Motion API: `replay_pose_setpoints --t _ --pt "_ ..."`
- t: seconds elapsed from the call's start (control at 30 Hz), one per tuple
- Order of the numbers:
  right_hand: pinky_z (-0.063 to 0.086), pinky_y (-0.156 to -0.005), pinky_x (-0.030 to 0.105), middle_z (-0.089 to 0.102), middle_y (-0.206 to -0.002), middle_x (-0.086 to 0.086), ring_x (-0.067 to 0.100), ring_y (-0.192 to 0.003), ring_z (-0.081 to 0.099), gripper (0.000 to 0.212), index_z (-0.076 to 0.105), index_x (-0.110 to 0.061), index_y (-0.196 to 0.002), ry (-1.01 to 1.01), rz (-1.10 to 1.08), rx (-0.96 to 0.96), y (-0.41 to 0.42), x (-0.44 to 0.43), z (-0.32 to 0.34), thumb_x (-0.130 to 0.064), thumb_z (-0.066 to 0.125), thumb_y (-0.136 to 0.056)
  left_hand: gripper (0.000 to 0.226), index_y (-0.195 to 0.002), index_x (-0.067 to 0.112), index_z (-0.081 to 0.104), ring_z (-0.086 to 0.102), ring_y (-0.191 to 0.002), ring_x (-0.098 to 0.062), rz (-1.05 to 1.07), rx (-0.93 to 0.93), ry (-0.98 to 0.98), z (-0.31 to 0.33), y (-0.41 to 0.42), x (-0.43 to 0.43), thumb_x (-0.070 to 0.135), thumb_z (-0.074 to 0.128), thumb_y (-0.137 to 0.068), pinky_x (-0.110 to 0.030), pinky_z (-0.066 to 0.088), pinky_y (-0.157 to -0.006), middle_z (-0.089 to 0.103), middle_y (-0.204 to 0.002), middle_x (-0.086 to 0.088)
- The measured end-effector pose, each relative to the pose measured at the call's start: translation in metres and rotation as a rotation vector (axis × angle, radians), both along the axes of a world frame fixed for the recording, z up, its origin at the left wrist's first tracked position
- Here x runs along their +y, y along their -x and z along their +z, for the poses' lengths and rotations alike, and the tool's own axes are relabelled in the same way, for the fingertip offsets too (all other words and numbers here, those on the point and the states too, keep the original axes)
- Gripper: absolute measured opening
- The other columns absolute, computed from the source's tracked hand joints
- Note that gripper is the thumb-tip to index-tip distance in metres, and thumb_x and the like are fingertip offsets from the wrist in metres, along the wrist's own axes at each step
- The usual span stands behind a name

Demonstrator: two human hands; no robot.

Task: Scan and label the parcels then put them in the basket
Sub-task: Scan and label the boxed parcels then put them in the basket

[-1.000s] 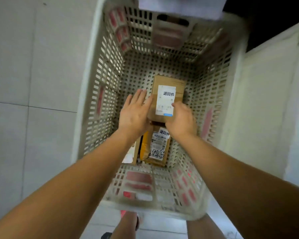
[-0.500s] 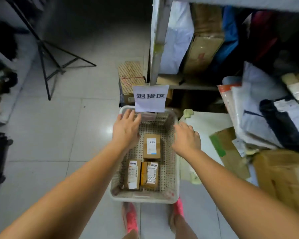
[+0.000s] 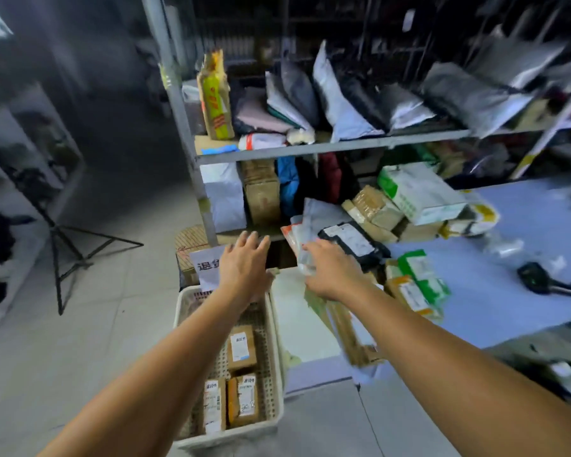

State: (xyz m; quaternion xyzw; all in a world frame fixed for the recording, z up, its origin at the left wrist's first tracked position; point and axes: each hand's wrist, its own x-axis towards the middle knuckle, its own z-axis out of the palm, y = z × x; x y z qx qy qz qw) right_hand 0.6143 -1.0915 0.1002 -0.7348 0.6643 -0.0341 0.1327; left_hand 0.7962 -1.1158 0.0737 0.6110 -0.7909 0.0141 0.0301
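Three small cardboard parcels point(image 3: 242, 347) with white labels lie flat in the pale slotted basket point(image 3: 244, 435) on the floor: one alone near the middle, two side by side at the near end. The left hand point(image 3: 244, 265) hangs above the basket's far end, fingers straight and a little spread, holding nothing. It covers part of a paper sign point(image 3: 206, 263) fixed at the basket's back rim.

The right hand point(image 3: 330, 272) stretches towards the heap of unsorted parcels at the table's point(image 3: 508, 258) left end. Its fingers are apart and extended near some pale mailing bags point(image 3: 314, 219), with a black bag point(image 3: 353, 240) just beside. The blur hides whether they touch.

Green-and-white packets point(image 3: 422, 278) lie behind its wrist. A black scanner point(image 3: 538, 278) lies further right on the table, well apart from both hands. A metal shelf rack point(image 3: 310, 148) crammed with bags stands behind, and a tripod point(image 3: 73, 239) stands on the floor to the left.
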Motion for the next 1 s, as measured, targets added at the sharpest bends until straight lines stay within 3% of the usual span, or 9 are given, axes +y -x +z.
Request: replay_pose_setpoints --t 0.13,0.23,0.43,0.57,0.67,0.77,0.87,1.0 --pt "0.049 -0.091 0.045 0.045 -0.137 0.003 0.031 -0.123 0.049 0.059 0.043 -0.023 -0.139 0.01 -0.043 -0.015 0.1 0.038 0.03 -0.033 0.067 -0.085 0.076 -0.151 0.024 0.029 0.025 -0.146 -0.025 -0.041 0.05 0.0 0.025 0.099 0.04 0.045 0.061 -0.085 -0.043 0.033 -0.114 0.034 -0.155 -0.002" --pt "0.047 -0.082 0.039 0.045 -0.14 0.0 0.03 -0.121 0.05 0.06 0.042 -0.029 -0.139 0.035 -0.119 -0.023 0.172 0.059 0.044 -0.036 0.068 -0.085 0.073 -0.148 0.025 0.032 0.028 -0.144 -0.026 -0.065 0.054 -0.01 0.04 0.169 0.055 0.047 0.061 -0.085 -0.045 0.035 -0.112 0.038 -0.152 -0.003" --pt "0.051 -0.09 0.043 0.04 -0.149 0.006 0.03 -0.128 0.047 0.065 0.036 -0.023 -0.148 -0.023 -0.248 -0.072 0.29 0.064 0.046 -0.028 0.064 -0.089 0.065 -0.144 0.022 0.038 0.039 -0.135 -0.025 -0.117 0.019 -0.003 0.055 0.282 0.054 0.044 0.058 -0.086 -0.042 0.037 -0.104 0.048 -0.141 -0.002" --pt "0.048 -0.098 0.044 0.04 -0.151 0.005 0.028 -0.134 0.043 0.068 0.034 -0.024 -0.149 -0.045 -0.31 -0.128 0.351 0.039 0.035 -0.029 0.065 -0.089 0.056 -0.139 0.022 0.042 0.039 -0.135 -0.023 -0.115 0.079 -0.038 0.042 0.343 0.015 0.038 0.059 -0.088 -0.039 0.038 -0.102 0.05 -0.139 -0.001" --pt "0.048 -0.089 0.035 0.038 -0.154 0.001 0.027 -0.134 0.044 0.068 0.032 -0.026 -0.151 -0.054 -0.333 -0.14 0.39 0.01 0.024 -0.027 0.063 -0.091 0.06 -0.142 0.021 0.039 0.041 -0.133 -0.026 -0.101 0.156 -0.107 0.029 0.381 -0.021 0.039 0.058 -0.089 -0.041 0.041 -0.101 0.048 -0.14 -0.003" --pt "0.053 -0.087 0.04 0.041 -0.15 0.005 0.029 -0.124 0.051 0.065 0.034 -0.025 -0.149 -0.097 -0.375 -0.202 0.422 -0.02 0.013 -0.024 0.063 -0.09 0.054 -0.136 0.019 0.041 0.049 -0.123 -0.029 -0.049 0.232 -0.186 0.019 0.41 -0.049 0.045 0.056 -0.091 -0.04 0.046 -0.087 0.051 -0.131 -0.006" --pt "0.053 -0.075 0.036 0.042 -0.149 0.007 0.03 -0.116 0.055 0.064 0.035 -0.026 -0.149 -0.096 -0.39 -0.284 0.451 -0.054 0.006 -0.024 0.063 -0.091 0.048 -0.131 0.019 0.043 0.053 -0.115 -0.03 0.011 0.298 -0.259 0.004 0.433 -0.08 0.045 0.055 -0.092 -0.038 0.045 -0.076 0.052 -0.126 -0.006" --pt "0.05 -0.078 0.032 0.05 -0.142 0.006 0.026 -0.116 0.056 0.062 0.042 -0.026 -0.145 -0.109 -0.408 -0.368 0.487 -0.104 -0.009 -0.026 0.067 -0.089 0.038 -0.119 0.019 0.049 0.054 -0.09 -0.027 0.197 0.479 -0.359 -0.01 0.458 -0.12 0.045 0.056 -0.092 -0.034 0.041 -0.067 0.057 -0.117 -0.007"
